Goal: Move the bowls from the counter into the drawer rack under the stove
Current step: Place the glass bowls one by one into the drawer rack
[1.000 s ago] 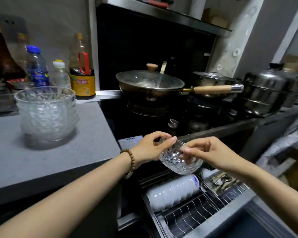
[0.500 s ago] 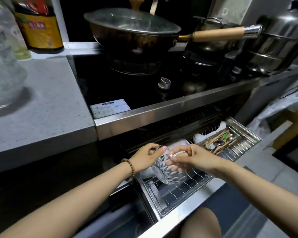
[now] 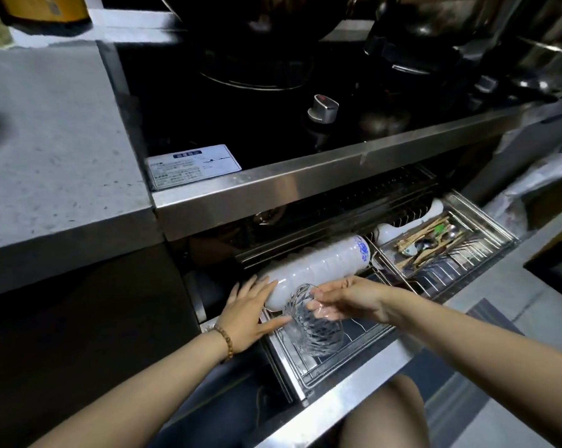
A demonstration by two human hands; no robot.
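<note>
Starting from the grey counter (image 3: 46, 156) on the left, the left hand (image 3: 247, 312) (beaded bracelet (image 3: 226, 339) at the wrist) lies with straight, spread fingers against the near end of a row of white bowls (image 3: 318, 266). Just beside it the glass bowl (image 3: 315, 324) is tipped on its side, low over the wires of the drawer rack (image 3: 308, 371) under the stove — right in front of that row. The right hand (image 3: 347, 299) pinches its rim, fingers curled over the edge. Farther right sits a cutlery tray (image 3: 434, 240).
</note>
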